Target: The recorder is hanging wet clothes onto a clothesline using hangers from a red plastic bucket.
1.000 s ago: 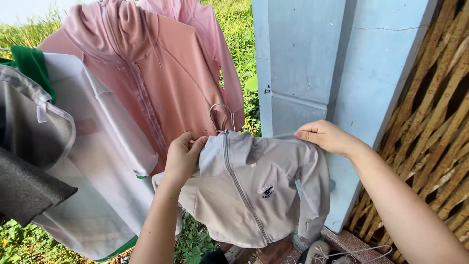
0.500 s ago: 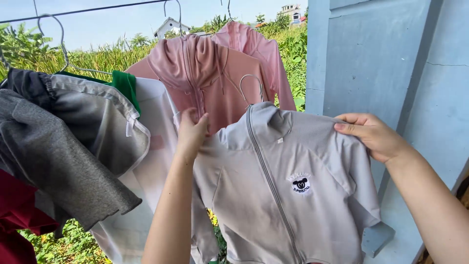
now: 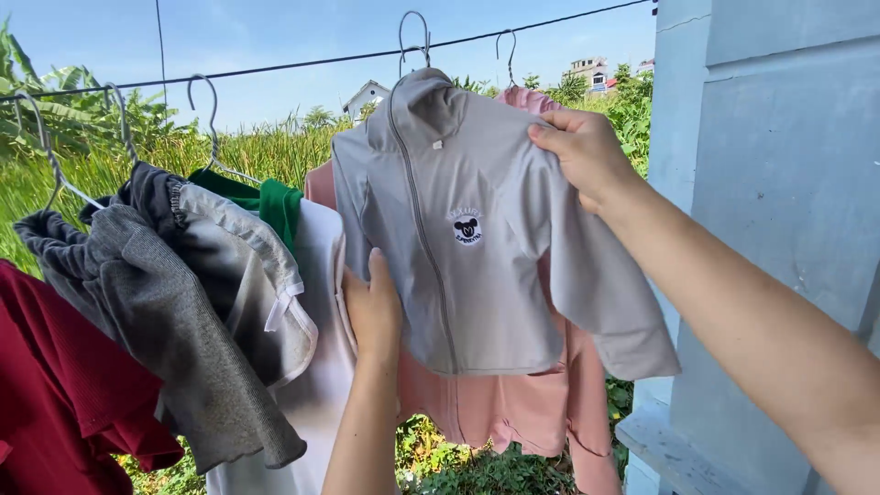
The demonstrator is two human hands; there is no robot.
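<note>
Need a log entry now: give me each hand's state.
Left hand: open, palm flat against the grey jacket near its lower edge.
Right hand: closed, pinching the jacket's shoulder.

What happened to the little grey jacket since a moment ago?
The grey jacket went up: its hanger hook now reaches the clothesline, in front of the pink jacket. The left hand dropped from the collar to the jacket's lower edge. The right hand still grips the shoulder; the other clothes hang unchanged.
</note>
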